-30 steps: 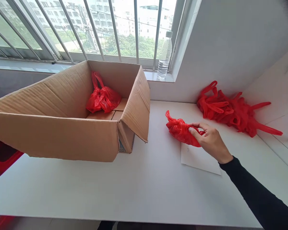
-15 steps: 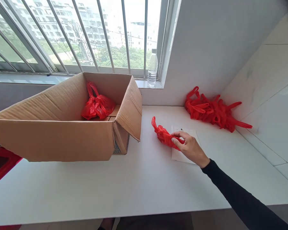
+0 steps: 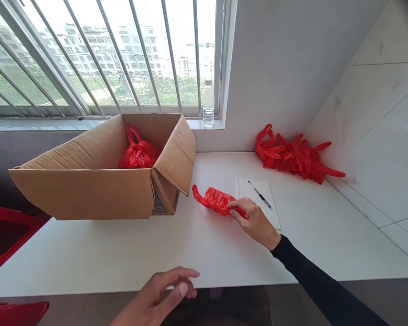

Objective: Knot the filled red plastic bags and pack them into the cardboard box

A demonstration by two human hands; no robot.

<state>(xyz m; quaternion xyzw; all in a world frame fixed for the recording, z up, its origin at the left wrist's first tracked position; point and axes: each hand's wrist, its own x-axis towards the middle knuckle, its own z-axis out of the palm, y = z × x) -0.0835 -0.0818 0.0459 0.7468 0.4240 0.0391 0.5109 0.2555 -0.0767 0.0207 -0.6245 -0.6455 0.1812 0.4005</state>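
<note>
A crumpled red plastic bag [image 3: 218,200] is pinched in my right hand [image 3: 256,224], over the white table [image 3: 129,253] just right of the cardboard box. Its handle loop points left, and I cannot tell what, if anything, is inside. My left hand [image 3: 163,294] hangs at the table's front edge, fingers apart and holding nothing. In the open cardboard box [image 3: 85,194] sits a tied red bag [image 3: 141,153], its lower part hidden by the front flap.
A pile of red plastic bags [image 3: 292,156] lies by the wall at the back right. Behind my right hand are white paper [image 3: 274,213] and a black pen [image 3: 260,194]. A water bottle [image 3: 208,106] stands on the windowsill. Red plastic stools [image 3: 7,260] stand at the left.
My right hand has moved left and toward me with the red bag, uncovering the pen and paper. My left hand has come into view at the bottom. The whole view has shifted slightly.
</note>
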